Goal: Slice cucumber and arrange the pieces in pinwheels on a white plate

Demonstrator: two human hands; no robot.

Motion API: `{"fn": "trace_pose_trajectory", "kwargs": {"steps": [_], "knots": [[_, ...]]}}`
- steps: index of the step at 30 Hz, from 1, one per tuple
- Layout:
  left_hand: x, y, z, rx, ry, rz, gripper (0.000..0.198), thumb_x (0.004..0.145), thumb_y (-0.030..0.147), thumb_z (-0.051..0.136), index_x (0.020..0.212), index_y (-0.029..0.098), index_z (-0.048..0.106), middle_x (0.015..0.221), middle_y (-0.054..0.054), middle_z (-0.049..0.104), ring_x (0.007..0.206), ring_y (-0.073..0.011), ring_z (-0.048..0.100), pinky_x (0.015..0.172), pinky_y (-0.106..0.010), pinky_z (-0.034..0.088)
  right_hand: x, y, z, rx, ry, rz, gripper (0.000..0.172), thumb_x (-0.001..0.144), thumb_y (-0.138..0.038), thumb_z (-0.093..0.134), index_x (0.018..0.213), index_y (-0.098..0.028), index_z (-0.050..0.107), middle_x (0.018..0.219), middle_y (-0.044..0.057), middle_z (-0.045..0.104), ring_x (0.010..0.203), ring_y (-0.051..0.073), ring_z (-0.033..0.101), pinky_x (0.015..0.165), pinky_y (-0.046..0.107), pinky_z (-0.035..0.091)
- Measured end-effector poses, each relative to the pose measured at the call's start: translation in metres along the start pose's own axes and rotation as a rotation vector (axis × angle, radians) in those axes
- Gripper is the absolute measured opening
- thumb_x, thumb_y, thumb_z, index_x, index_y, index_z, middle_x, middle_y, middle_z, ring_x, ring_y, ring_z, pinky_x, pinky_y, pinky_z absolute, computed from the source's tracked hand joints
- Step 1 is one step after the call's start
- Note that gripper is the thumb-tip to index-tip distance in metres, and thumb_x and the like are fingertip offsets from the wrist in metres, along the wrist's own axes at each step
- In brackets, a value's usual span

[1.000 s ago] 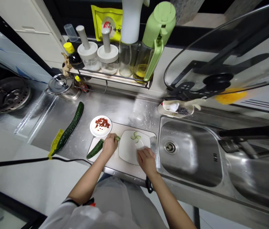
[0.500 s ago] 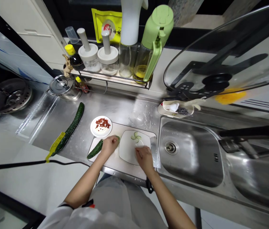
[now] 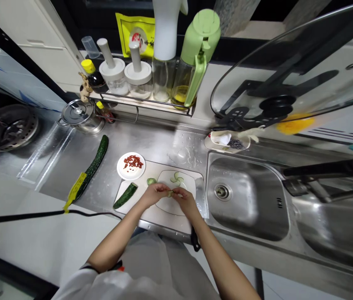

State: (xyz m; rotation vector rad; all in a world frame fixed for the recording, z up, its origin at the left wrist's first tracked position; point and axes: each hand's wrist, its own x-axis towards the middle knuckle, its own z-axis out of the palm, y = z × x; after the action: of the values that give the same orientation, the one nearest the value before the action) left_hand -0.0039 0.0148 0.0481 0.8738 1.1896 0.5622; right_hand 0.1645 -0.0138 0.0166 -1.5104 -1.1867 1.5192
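Observation:
My left hand (image 3: 155, 194) and my right hand (image 3: 184, 200) meet over the front of a white plate (image 3: 171, 207). Between their fingertips they pinch a small cucumber slice (image 3: 170, 193). Farther back on the plate, thin curved cucumber slices (image 3: 176, 179) lie in a pinwheel pattern. A little stack of cut cucumber slices (image 3: 151, 181) sits left of the plate on the cutting board (image 3: 154, 214). Beside it, at the board's left end, rests a cut piece of cucumber (image 3: 125, 196).
A small white dish (image 3: 121, 170) holds red bits behind the board. To the left lies a whole cucumber (image 3: 96, 160) with a yellow tag. The sink (image 3: 251, 200) is on the right. A rack with bottles and jars (image 3: 138, 100) runs along the back; a pot (image 3: 82, 116) stands at back left.
My left hand has moved right from the cucumber slices to the plate, bringing a slice. My right hand has shifted slightly left to meet it, and both now hold the slice.

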Motion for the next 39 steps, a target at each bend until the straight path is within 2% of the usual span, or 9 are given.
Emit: {"fn": "trace_pose_trajectory", "kwargs": {"steps": [7,10,12,15,18,22,27,33,39], "knots": [[0.008,-0.015,0.012,-0.35,-0.069,-0.34,0.051,0.066,0.057,0.067,0.093,0.014,0.066,0.079,-0.004,0.063,0.069,-0.0104,0.056,0.061,-0.021,0.037,-0.013,-0.013,-0.018,-0.06,0.027,-0.037,0.027,0.074,-0.044,0.063,0.081,-0.019,0.068,0.079,0.003,0.064,0.077,0.016,0.056,0.067,0.027,0.04],[0.01,-0.017,0.018,-0.425,-0.157,-0.463,0.053,0.064,0.056,0.07,0.093,0.012,0.064,0.074,-0.004,0.062,0.063,-0.0107,0.056,0.056,-0.021,0.035,-0.017,-0.019,-0.027,-0.092,0.004,-0.066,0.027,0.074,-0.044,0.064,0.082,-0.019,0.069,0.08,0.003,0.065,0.075,0.016,0.056,0.066,0.027,0.04],[0.012,-0.018,0.021,-0.444,-0.205,-0.486,0.048,0.063,0.049,0.074,0.091,0.011,0.064,0.073,-0.004,0.063,0.061,-0.0098,0.055,0.055,-0.02,0.034,-0.02,-0.022,-0.033,-0.094,-0.027,-0.078,0.026,0.076,-0.044,0.063,0.083,-0.02,0.069,0.08,0.003,0.065,0.076,0.016,0.057,0.069,0.028,0.041],[0.015,-0.02,0.024,-0.454,-0.221,-0.427,0.043,0.059,0.037,0.079,0.092,0.012,0.066,0.074,-0.003,0.063,0.063,-0.0081,0.054,0.056,-0.019,0.033,-0.022,-0.023,-0.042,-0.094,-0.078,-0.054,0.027,0.077,-0.045,0.062,0.084,-0.02,0.071,0.083,0.004,0.067,0.08,0.017,0.058,0.073,0.029,0.042],[0.02,-0.025,0.026,-0.425,-0.162,-0.385,0.048,0.055,0.031,0.082,0.097,0.013,0.067,0.075,-0.002,0.063,0.063,-0.007,0.053,0.058,-0.02,0.034,-0.024,-0.018,-0.052,-0.098,-0.09,0.012,0.029,0.076,-0.046,0.063,0.084,-0.019,0.07,0.084,0.004,0.068,0.079,0.017,0.058,0.073,0.029,0.043],[0.029,-0.034,0.031,-0.281,-0.04,-0.306,0.047,0.056,0.033,0.08,0.097,0.014,0.068,0.076,-0.002,0.065,0.062,-0.0075,0.056,0.058,-0.02,0.035,-0.024,-0.005,-0.063,-0.068,-0.026,0.074,0.032,0.073,-0.048,0.065,0.084,-0.018,0.067,0.073,0.002,0.064,0.065,0.013,0.053,0.062,0.026,0.04],[0.037,-0.041,0.043,-0.014,0.078,-0.11,0.026,0.062,0.027,0.073,0.084,0.014,0.068,0.071,-0.001,0.066,0.063,-0.0099,0.058,0.06,-0.022,0.041,-0.017,0.012,-0.072,-0.104,0.065,0.045,0.031,0.07,-0.047,0.065,0.078,-0.018,0.057,0.06,-0.004,0.051,0.054,0.01,0.043,0.051,0.023,0.032],[0.038,-0.044,0.057,0.36,0.177,0.102,0.014,0.07,0.02,0.066,0.084,0.018,0.067,0.077,0.0,0.068,0.072,-0.0124,0.061,0.07,-0.023,0.046,-0.008,0.02,-0.081,-0.422,0.101,-0.077,0.018,0.076,-0.037,0.055,0.073,-0.02,0.059,0.062,-0.001,0.055,0.059,0.013,0.047,0.058,0.025,0.035],[0.036,-0.037,0.068,0.694,0.162,0.189,0.011,0.079,0.023,0.059,0.087,0.02,0.066,0.082,-0.003,0.066,0.077,-0.0166,0.058,0.074,-0.027,0.042,-0.009,0.007,-0.081,-0.829,0.118,-0.115,0.014,0.081,-0.029,0.05,0.078,-0.023,0.062,0.072,0.001,0.062,0.077,0.017,0.05,0.068,0.026,0.033]]}}
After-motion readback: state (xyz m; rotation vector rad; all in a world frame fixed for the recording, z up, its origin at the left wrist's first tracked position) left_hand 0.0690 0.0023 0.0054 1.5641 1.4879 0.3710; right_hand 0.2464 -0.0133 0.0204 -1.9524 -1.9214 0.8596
